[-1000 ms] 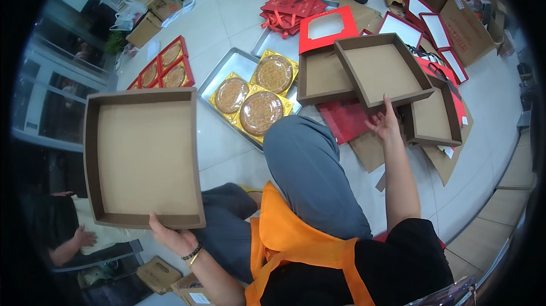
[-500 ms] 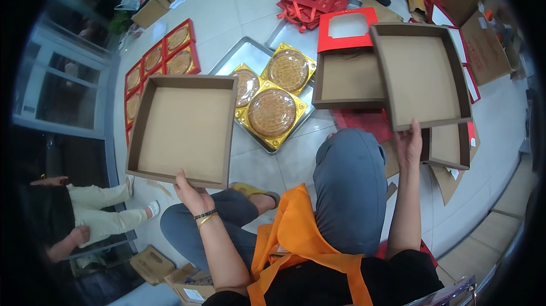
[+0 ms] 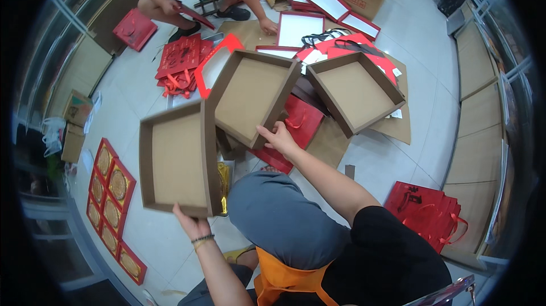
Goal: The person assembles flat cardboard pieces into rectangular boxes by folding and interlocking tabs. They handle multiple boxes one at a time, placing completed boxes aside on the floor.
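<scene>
My left hand [image 3: 192,225] grips the near edge of a shallow brown cardboard box [image 3: 176,164], its inside facing up with nothing in it. In my right hand [image 3: 277,137] is the near corner of a second brown box [image 3: 250,98], held just right of the first. A dark box edge shows below it, mostly hidden. Further right, a third brown box [image 3: 359,92] rests tilted among flat red and card pieces. Gold-edged packaging [image 3: 223,183] peeks out beside the left box, largely covered by it.
Red trays of round packaged cakes [image 3: 114,212] lie on the floor at left. Red bags [image 3: 181,56], a red window lid [image 3: 216,67] and white-lined red lids [image 3: 301,28] lie ahead. A co-worker's hand [image 3: 267,25] reaches among them. More red bags [image 3: 424,212] stand at right.
The view has turned to the right. My right hand has moved its box left, close to the left-hand box. A co-worker and the red bags at right have come into view.
</scene>
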